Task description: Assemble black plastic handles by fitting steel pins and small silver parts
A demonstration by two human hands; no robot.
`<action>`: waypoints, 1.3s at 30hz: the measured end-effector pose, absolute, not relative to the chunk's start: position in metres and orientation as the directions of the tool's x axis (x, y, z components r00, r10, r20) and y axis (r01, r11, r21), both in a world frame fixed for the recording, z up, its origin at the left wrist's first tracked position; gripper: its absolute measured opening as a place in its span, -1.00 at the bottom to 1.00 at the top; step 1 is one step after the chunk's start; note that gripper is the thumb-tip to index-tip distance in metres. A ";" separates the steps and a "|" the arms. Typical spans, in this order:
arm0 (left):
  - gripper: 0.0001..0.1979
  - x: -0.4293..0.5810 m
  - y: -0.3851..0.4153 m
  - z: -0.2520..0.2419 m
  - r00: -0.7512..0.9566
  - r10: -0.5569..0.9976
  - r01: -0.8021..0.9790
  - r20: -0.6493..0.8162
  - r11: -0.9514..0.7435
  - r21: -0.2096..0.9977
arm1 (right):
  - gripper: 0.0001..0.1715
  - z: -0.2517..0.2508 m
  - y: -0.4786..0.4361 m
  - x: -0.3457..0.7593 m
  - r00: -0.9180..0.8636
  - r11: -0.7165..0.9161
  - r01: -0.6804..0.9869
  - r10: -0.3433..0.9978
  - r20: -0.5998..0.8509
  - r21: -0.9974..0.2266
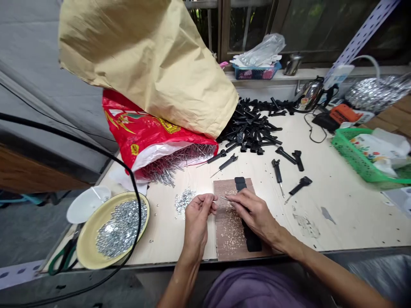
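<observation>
My left hand (197,216) is closed in a pinch over the board's left edge; what its fingertips hold is too small to make out. Just to its right, my right hand (255,209) pinches a thin metal pin (225,198) whose tip points toward the left fingers. Beneath both lies a brown board (221,239) scattered with small pale granules, with a row of black pads (253,244) along its right side, partly covered by my right hand. A small pile of metal washers (185,200) rests left of my left hand.
A yellow dish (84,251) of washers and a white bowl (74,209) stand left, behind a black cable (105,150). A red bag (117,128) spills metal pins. Black plastic parts (250,128) lie heaped at the back; several with metal shafts lie nearer. A green basket (353,160) stands right.
</observation>
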State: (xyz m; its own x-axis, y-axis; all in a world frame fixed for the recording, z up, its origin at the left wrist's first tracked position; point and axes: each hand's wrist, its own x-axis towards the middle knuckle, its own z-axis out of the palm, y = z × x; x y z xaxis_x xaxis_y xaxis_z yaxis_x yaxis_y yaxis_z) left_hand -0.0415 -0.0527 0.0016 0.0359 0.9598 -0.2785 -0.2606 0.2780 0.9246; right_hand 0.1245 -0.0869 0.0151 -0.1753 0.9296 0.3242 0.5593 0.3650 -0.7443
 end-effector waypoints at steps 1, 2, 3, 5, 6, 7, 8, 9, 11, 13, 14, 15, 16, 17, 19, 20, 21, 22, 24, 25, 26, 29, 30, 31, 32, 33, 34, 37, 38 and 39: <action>-0.70 -0.032 -0.053 0.001 0.050 0.963 -0.304 -0.264 0.267 0.915 | -0.64 0.017 -0.087 0.125 -0.183 0.368 0.574 0.928 0.324 -0.732; -0.71 -0.024 -0.054 0.001 0.055 0.968 -0.335 -0.246 0.250 0.908 | -0.63 0.018 -0.087 0.127 -0.189 0.369 0.594 0.928 0.321 -0.715; -0.72 -0.018 -0.056 0.000 0.052 0.972 -0.357 -0.230 0.233 0.904 | -0.63 0.019 -0.087 0.130 -0.195 0.371 0.616 0.927 0.322 -0.695; -0.74 -0.008 -0.060 -0.002 0.038 0.977 -0.377 -0.209 0.208 0.902 | -0.62 0.020 -0.087 0.137 -0.205 0.381 0.649 0.921 0.331 -0.659; -0.75 -0.004 -0.063 -0.002 0.029 0.979 -0.381 -0.201 0.197 0.903 | -0.62 0.019 -0.088 0.141 -0.210 0.392 0.656 0.916 0.343 -0.645; -0.76 -0.001 -0.064 -0.002 0.021 0.981 -0.384 -0.193 0.186 0.904 | -0.62 0.018 -0.088 0.144 -0.215 0.406 0.657 0.908 0.359 -0.635; -0.77 0.002 -0.066 -0.002 0.014 0.983 -0.386 -0.183 0.174 0.906 | -0.62 0.018 -0.088 0.148 -0.221 0.417 0.657 0.903 0.369 -0.627; -0.77 0.005 -0.068 -0.002 0.009 0.985 -0.385 -0.171 0.162 0.909 | -0.62 0.017 -0.089 0.152 -0.228 0.426 0.660 0.899 0.375 -0.619; -0.78 0.008 -0.070 -0.001 0.011 0.988 -0.368 -0.151 0.144 0.919 | -0.63 0.016 -0.089 0.158 -0.243 0.433 0.678 0.895 0.375 -0.594; -0.78 0.011 -0.071 0.000 0.023 0.990 -0.321 -0.136 0.136 0.937 | -0.65 0.015 -0.090 0.164 -0.261 0.434 0.706 0.894 0.365 -0.559; -0.78 0.012 -0.070 0.001 0.032 0.991 -0.283 -0.130 0.133 0.950 | -0.65 0.015 -0.090 0.168 -0.269 0.437 0.720 0.892 0.363 -0.540; -0.78 0.013 -0.070 0.002 0.036 0.992 -0.237 -0.123 0.128 0.963 | -0.65 0.015 -0.090 0.171 -0.275 0.440 0.730 0.889 0.365 -0.523; -0.79 0.015 -0.069 0.002 0.035 0.992 -0.186 -0.117 0.122 0.975 | -0.66 0.014 -0.090 0.174 -0.276 0.441 0.739 0.888 0.368 -0.509; -0.79 0.016 -0.067 0.002 0.033 0.993 -0.137 -0.114 0.117 0.984 | -0.67 0.013 -0.090 0.178 -0.276 0.439 0.746 0.888 0.368 -0.501; -0.79 0.020 -0.063 0.002 0.037 0.992 -0.090 -0.124 0.127 0.988 | -0.71 0.011 -0.088 0.185 -0.263 0.427 0.753 0.893 0.365 -0.501; -0.78 0.023 -0.061 0.001 0.048 0.989 -0.098 -0.142 0.146 0.984 | -0.73 0.010 -0.087 0.188 -0.254 0.418 0.754 0.897 0.361 -0.507; -0.76 0.026 -0.058 0.000 0.065 0.984 -0.119 -0.169 0.175 0.977 | -0.75 0.009 -0.086 0.191 -0.245 0.408 0.755 0.901 0.357 -0.514; -0.74 0.028 -0.056 -0.002 0.085 0.976 -0.145 -0.200 0.210 0.967 | -0.77 0.008 -0.085 0.194 -0.237 0.402 0.754 0.904 0.356 -0.519; -0.71 0.034 -0.052 -0.003 0.120 0.960 -0.188 -0.253 0.272 0.944 | -0.78 0.005 -0.083 0.200 -0.230 0.399 0.753 0.904 0.359 -0.523; -0.72 0.036 -0.050 -0.004 0.132 0.953 -0.199 -0.273 0.295 0.934 | -0.78 0.004 -0.083 0.202 -0.230 0.399 0.756 0.904 0.360 -0.520; -0.72 0.038 -0.049 -0.003 0.140 0.947 -0.211 -0.288 0.313 0.926 | -0.77 0.003 -0.082 0.204 -0.229 0.396 0.759 0.905 0.357 -0.517; -0.73 0.043 -0.048 -0.001 0.147 0.933 -0.255 -0.327 0.356 0.899 | -0.74 0.000 -0.081 0.207 -0.222 0.382 0.763 0.913 0.342 -0.522; -0.72 0.044 -0.048 0.000 0.147 0.929 -0.271 -0.340 0.368 0.889 | -0.75 -0.001 -0.080 0.207 -0.221 0.379 0.759 0.915 0.338 -0.530; -0.72 0.045 -0.048 0.001 0.146 0.925 -0.287 -0.350 0.379 0.880 | -0.76 -0.001 -0.080 0.207 -0.221 0.379 0.753 0.916 0.336 -0.537; -0.72 0.045 -0.049 0.001 0.146 0.922 -0.299 -0.358 0.386 0.873 | -0.76 -0.001 -0.080 0.207 -0.224 0.381 0.749 0.915 0.335 -0.542; -0.71 0.046 -0.049 0.001 0.146 0.921 -0.309 -0.362 0.390 0.867 | -0.76 -0.001 -0.081 0.206 -0.228 0.383 0.748 0.915 0.333 -0.541; -0.71 0.046 -0.050 0.001 0.147 0.920 -0.316 -0.363 0.391 0.864 | -0.75 -0.001 -0.081 0.206 -0.230 0.383 0.751 0.915 0.331 -0.537; -0.71 0.047 -0.050 0.000 0.143 0.925 -0.320 -0.351 0.379 0.868 | -0.72 0.001 -0.082 0.205 -0.221 0.366 0.766 0.922 0.319 -0.528; -0.71 0.047 -0.050 0.000 0.141 0.927 -0.318 -0.347 0.375 0.871 | -0.71 0.001 -0.083 0.205 -0.218 0.361 0.766 0.925 0.312 -0.532; -0.71 0.048 -0.050 0.000 0.141 0.928 -0.317 -0.345 0.372 0.872 | -0.72 0.001 -0.083 0.205 -0.216 0.358 0.762 0.926 0.310 -0.540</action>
State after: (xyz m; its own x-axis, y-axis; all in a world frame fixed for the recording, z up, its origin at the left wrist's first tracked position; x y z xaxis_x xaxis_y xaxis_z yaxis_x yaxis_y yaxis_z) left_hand 0.0475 -0.0504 -0.0004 0.1412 0.9280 -0.3448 -0.3168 0.3724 0.8723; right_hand 0.2048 -0.0833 0.0015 -0.2157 0.9261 0.3097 0.7620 0.3579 -0.5397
